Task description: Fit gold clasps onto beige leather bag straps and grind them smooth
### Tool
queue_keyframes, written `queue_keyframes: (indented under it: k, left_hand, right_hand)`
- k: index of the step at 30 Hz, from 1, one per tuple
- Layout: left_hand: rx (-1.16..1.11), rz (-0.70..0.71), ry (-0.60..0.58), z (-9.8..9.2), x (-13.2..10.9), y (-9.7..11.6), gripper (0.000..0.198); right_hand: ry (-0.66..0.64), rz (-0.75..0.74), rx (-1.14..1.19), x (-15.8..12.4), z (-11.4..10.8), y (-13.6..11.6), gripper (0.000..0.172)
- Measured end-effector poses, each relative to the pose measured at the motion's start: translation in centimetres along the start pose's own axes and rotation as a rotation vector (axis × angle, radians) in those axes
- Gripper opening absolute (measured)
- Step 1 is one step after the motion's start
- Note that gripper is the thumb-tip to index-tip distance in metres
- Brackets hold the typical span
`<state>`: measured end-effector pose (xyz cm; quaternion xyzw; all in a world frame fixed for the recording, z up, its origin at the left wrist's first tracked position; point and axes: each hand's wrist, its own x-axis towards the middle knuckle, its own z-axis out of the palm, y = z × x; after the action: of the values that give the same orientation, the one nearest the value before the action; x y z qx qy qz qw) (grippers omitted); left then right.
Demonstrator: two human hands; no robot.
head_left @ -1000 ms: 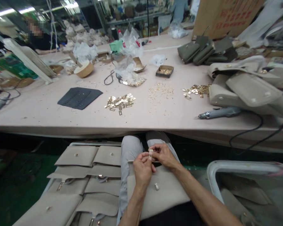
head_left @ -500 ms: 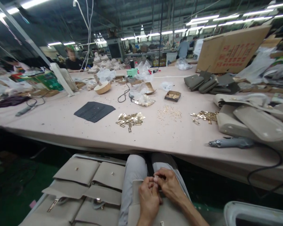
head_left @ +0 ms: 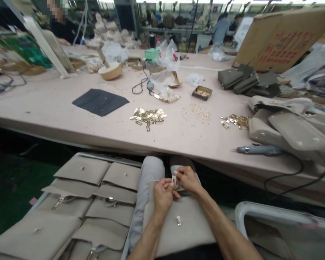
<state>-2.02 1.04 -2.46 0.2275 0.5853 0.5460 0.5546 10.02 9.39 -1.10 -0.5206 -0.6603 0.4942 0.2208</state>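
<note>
A beige bag panel with a small metal fitting lies on my lap. Above its far edge my left hand and my right hand meet, both pinching a small pale clasp piece between their fingertips. Both hands sit below the near edge of the pink worktable.
Beige bag pieces are stacked at my left, a grey bin stands at my right. The table holds gold fittings, small screws, a cardboard box of parts, an electric screwdriver, a dark panel and beige bags. Other people work beyond.
The view tipped up toward the table and has dropped back down. My hands stay together on the small clasp piece over my lap.
</note>
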Motion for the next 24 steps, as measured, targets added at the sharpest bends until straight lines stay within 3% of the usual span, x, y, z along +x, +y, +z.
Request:
queue_keyframes:
  k: [3,7,10,14,18,24]
  left_hand:
    - [-0.017,-0.036,0.012,-0.3,0.1,0.0,0.033]
    - [-0.02,-0.014,0.026,-0.8,0.2,-0.3,0.031]
    - [-0.021,-0.001,0.041,-1.1,0.6,-0.7,0.031]
    - [-0.048,0.003,0.055,-1.4,1.1,-1.6,0.034]
    - [-0.111,0.019,0.077,-1.4,1.0,-2.4,0.038]
    - [-0.133,0.032,0.098,-1.5,1.2,-3.0,0.039]
  right_hand:
    - [0.142,-0.14,-0.242,0.1,-1.6,-2.7,0.033]
    - [0.258,-0.281,-0.253,2.2,-3.7,-6.7,0.023]
    - [0.314,-0.37,-0.253,6.4,-4.8,-8.4,0.021]
    - [0.362,-0.458,-0.371,14.4,-5.8,-10.1,0.019]
    - [0.31,-0.425,-0.593,21.1,-5.3,-11.9,0.024]
    - [0.222,-0.36,-0.697,25.5,-3.6,-12.9,0.02]
